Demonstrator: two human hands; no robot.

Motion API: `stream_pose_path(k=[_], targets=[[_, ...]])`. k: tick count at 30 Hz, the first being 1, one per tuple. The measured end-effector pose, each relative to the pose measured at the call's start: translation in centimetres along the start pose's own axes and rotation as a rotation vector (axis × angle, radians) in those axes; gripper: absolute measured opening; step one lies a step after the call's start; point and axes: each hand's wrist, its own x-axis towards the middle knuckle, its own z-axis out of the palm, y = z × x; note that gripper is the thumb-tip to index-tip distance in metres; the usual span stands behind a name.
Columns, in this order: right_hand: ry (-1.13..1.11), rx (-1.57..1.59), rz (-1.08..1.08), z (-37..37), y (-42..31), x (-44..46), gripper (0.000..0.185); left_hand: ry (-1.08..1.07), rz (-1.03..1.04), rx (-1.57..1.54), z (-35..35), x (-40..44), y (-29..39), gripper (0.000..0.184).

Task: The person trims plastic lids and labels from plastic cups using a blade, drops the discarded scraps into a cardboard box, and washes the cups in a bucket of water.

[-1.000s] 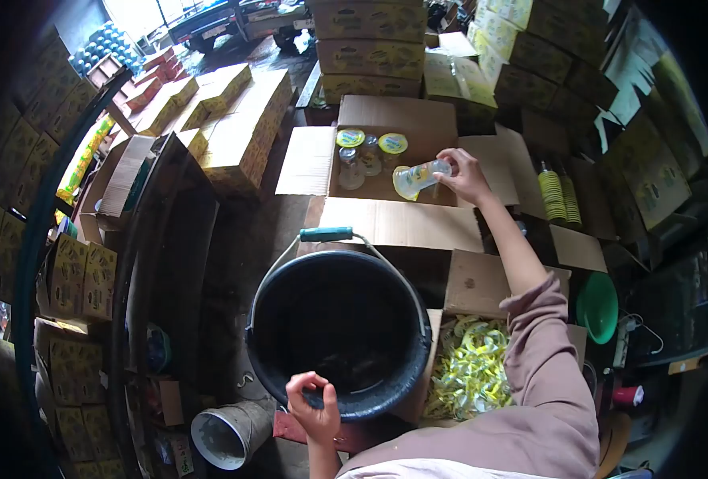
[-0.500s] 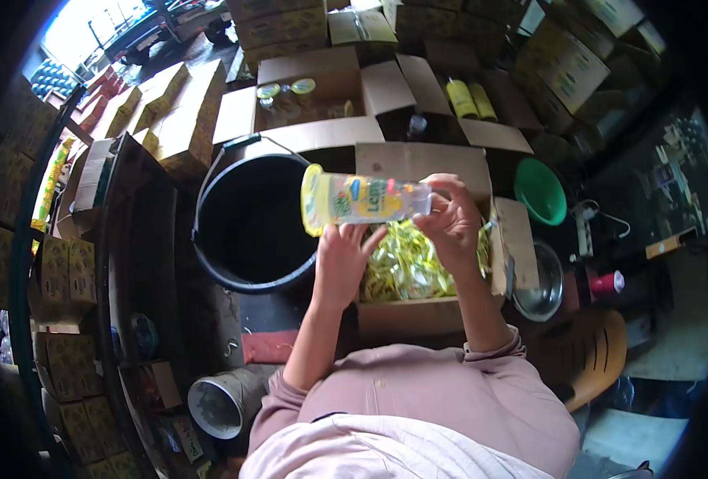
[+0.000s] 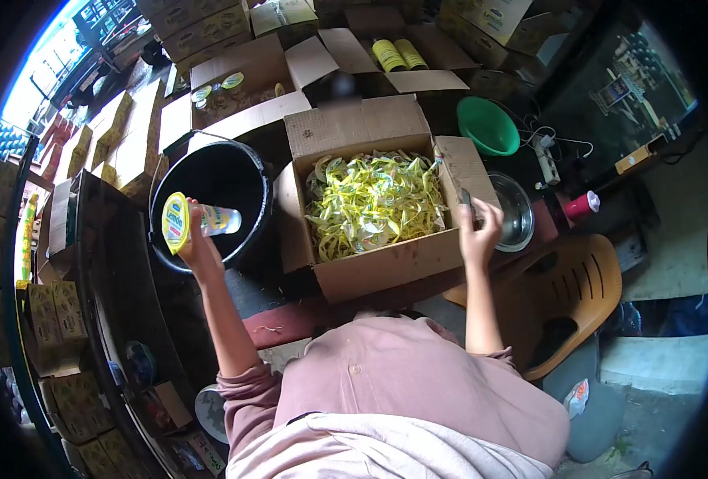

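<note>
A clear cup with a yellow lemon-print lid [image 3: 176,223] is gripped in my left hand [image 3: 200,249], over the near part of the black bucket [image 3: 259,180]. The cup lies tilted, its lid toward the left. My right hand [image 3: 481,227] is raised at the right edge of a cardboard box [image 3: 386,267] full of yellow-green strips [image 3: 374,199]. Its fingers are pinched on a small dark, thin object [image 3: 466,199], perhaps a blade.
Behind stands an open carton [image 3: 246,60] with lidded cups. A green basin [image 3: 488,126], a metal bowl [image 3: 513,211], a power strip [image 3: 545,160] and a pink spool [image 3: 581,206] are at the right. An orange chair [image 3: 581,299] stands nearer.
The cup went from my right hand in the carton to between both hands, and is now in my left hand over the bucket. My right hand has moved beside the strip box. The view has turned right.
</note>
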Motion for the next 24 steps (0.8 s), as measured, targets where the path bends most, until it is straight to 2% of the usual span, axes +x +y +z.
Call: stream_pose_path(k=[2, 3, 4, 5, 7, 8, 9, 11, 13, 15, 17, 18, 21, 23, 24], targets=[[0.034, -0.085, 0.367, -0.3, 5.2, -1.0, 0.027, -0.079, 0.022, 0.239, -2.2, 1.8, -0.9, 0.038], [-0.038, 0.000, 0.597, 0.1, 8.3, -1.8, 0.034, -0.116, 0.031, 0.360, -2.8, 2.3, -1.1, 0.037], [-0.106, -0.002, 0.714, -0.1, 7.9, -2.0, 0.040, -0.169, 0.048, 0.529, -2.9, 2.3, -0.9, 0.035], [-0.174, -0.003, 0.828, -0.3, 7.5, -2.1, 0.047, -0.218, 0.059, 0.614, -2.7, 2.4, -0.9, 0.036], [-0.132, 0.285, 0.895, 1.1, 10.2, -3.1, 0.055, -0.360, 0.252, 0.650, -3.6, 3.3, -2.8, 0.042], [-0.118, 0.434, 0.926, 1.7, 11.4, -3.3, 0.060, -0.382, 0.097, 0.567, -3.2, 2.8, -2.5, 0.048], [-0.133, 0.407, 0.941, 1.6, 11.1, -3.1, 0.067, -0.404, 0.119, 0.638, -3.4, 3.0, -2.9, 0.050], [-0.048, 0.492, 0.927, 1.7, 11.5, -3.1, 0.059, -0.428, 0.154, 0.591, -3.1, 2.8, -2.6, 0.050], [-0.022, 0.450, 1.011, 0.9, 11.1, -2.8, 0.048, -0.411, 0.087, 0.559, -3.1, 2.8, -2.5, 0.052], [-0.013, 0.657, 1.082, -0.3, 11.1, -2.4, 0.037, -0.450, 0.198, 0.590, -2.9, 2.8, -1.9, 0.056], [0.072, 0.991, 1.103, -0.3, 8.3, -1.9, 0.031, -0.467, 0.196, 0.569, -3.3, 3.2, -2.4, 0.059], [0.055, 1.047, 1.038, -0.2, 5.3, -1.4, 0.028, -0.464, 0.173, 0.534, -3.0, 3.0, -2.1, 0.060], [-0.208, 1.114, 0.915, 3.2, -2.4, -0.7, 0.026, -0.489, 0.186, 0.577, -3.1, 3.1, -2.2, 0.061], [-0.402, 1.097, 0.738, 6.5, -7.0, -1.2, 0.025, -0.513, 0.129, 0.468, -3.1, 3.0, -2.3, 0.064], [-0.507, 1.113, 0.679, 7.7, -10.2, -1.3, 0.027, -0.518, 0.163, 0.523, -2.9, 2.9, -1.9, 0.068]])
